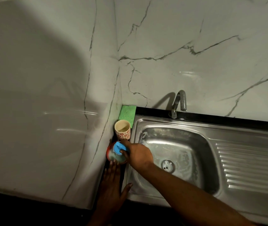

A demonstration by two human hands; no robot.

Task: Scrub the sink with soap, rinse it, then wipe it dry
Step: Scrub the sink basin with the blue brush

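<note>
1. Fingers (pixel 112 170) of the left hand (pixel 112 188) are lying straight and flat on the desk (pixel 211 119) left of the sink (pixel 146 123), holding nothing, with the tips touching a red dish (pixel 108 152).
2. Right hand (pixel 138 154) is reaching leftward across the basin's near-left corner, thumb and fingers curling round the blue handle of the scrubber (pixel 119 147), which is sitting in the dish with the handle up.
3. Suds are streaking the basin, which lies directly right of the scrubber, so the coming move is likely a short carry rightward; the right hand is nearer.
4. Cup (pixel 122 130), green cloth (pixel 127 114) and tap (pixel 179 101) are waiting behind.
</note>
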